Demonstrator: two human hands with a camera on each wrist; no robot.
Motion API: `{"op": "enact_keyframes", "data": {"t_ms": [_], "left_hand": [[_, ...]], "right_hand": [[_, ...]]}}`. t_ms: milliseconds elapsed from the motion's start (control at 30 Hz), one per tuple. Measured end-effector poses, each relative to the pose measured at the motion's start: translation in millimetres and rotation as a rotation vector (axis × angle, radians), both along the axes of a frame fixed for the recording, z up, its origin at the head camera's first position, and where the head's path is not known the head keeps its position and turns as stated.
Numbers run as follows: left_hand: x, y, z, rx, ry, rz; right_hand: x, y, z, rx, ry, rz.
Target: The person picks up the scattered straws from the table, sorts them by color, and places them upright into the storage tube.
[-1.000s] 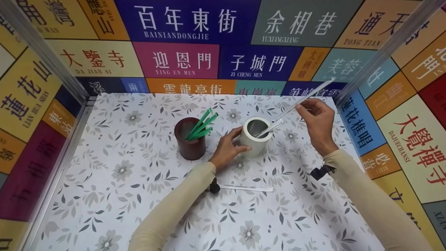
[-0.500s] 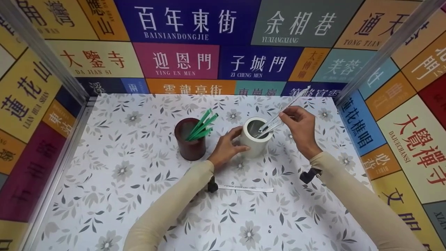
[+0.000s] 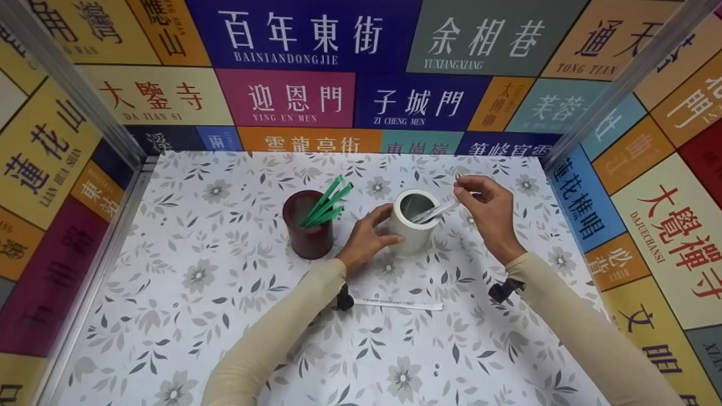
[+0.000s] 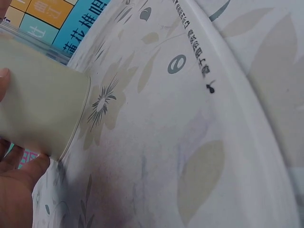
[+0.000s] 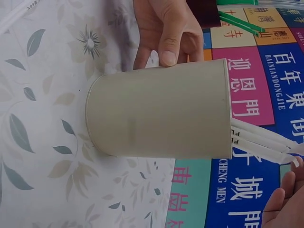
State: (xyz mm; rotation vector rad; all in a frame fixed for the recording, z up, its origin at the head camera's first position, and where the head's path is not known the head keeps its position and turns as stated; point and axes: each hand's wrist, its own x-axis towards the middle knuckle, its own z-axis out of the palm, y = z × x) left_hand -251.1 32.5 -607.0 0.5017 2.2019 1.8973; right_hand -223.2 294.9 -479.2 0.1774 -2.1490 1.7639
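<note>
My left hand (image 3: 366,237) holds the cream cylindrical cup (image 3: 414,239) from its left side, thumb in front and fingers behind. The cup stands upright, with white wrapped straws (image 3: 437,211) leaning out over its right rim. Just right of the straw ends is my right hand (image 3: 491,214), its thumb and forefinger close together with no straw visible between them. In the right wrist view, the fingers (image 5: 280,199) lie near the tips of the printed straws (image 5: 261,142); whether they touch cannot be told. The left wrist view shows the cup (image 4: 40,95) with fingers against it.
A dark brown cup (image 3: 310,239) holding several green straws (image 3: 324,206) stands left of the cream cup. Another white wrapped straw (image 3: 400,305) lies on the floral tabletop (image 3: 271,338) in front. Sign-covered panels (image 3: 293,98) enclose the back and sides.
My right hand came left and lowered a wrapped straw into the cream cup; the straw has slid down and left its fingers. The left hand stays on the cup.
</note>
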Motion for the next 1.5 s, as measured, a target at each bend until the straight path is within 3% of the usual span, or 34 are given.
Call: {"op": "enact_keyframes", "data": {"t_ms": [267,567,933,1067,1200,1500], "left_hand": [[0.9,1.0,-3.2,0.017,-0.012,0.003],[-1.0,0.8,-2.0,-0.008,0.013,0.013],[0.8,0.7,-2.8,0.017,-0.003,0.003],[1.0,0.8,-3.2,0.011,0.008,0.001],[0.7,0.3,-3.3,0.007,0.005,-0.004],[0.5,1.4,-3.2,0.038,-0.003,-0.005]], "right_hand": [[20.4,10.8,-16.5,-0.021,-0.02,-0.019],[50.1,12.0,-36.9,0.014,-0.022,0.029],[97.0,-20.9,-102.9,0.161,-0.156,0.092],[108.8,-29.8,-119.6,0.208,-0.174,0.168],[117.0,-37.0,-130.8,0.299,-0.153,0.27],[121.2,-51.4,-148.5,0.498,0.029,0.399]]}}
